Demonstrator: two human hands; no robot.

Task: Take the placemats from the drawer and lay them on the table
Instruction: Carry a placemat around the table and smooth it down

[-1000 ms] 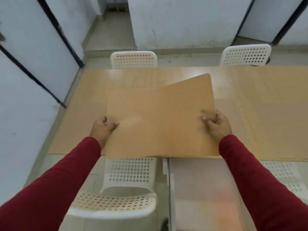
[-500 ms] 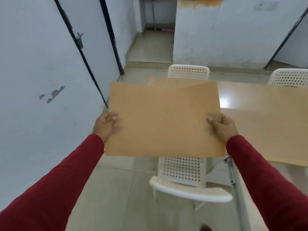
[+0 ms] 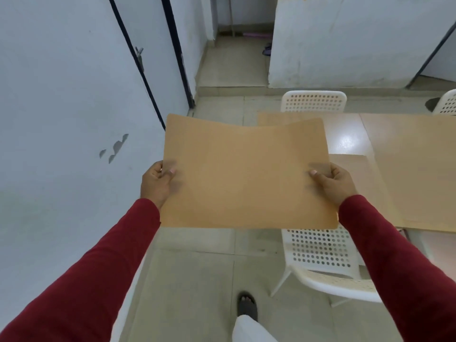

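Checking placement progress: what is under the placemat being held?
Below the held placemat show floor tiles and a white chair. It covers the table's near-left corner.

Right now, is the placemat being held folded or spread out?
Spread out: the placemat is one open sheet, left hand and right hand pinching opposite edges.

placemat [image 3: 246, 174] left of table [image 3: 350, 141]

Plain dining room: table [image 3: 350, 134], perforated white chairs [image 3: 318, 253]
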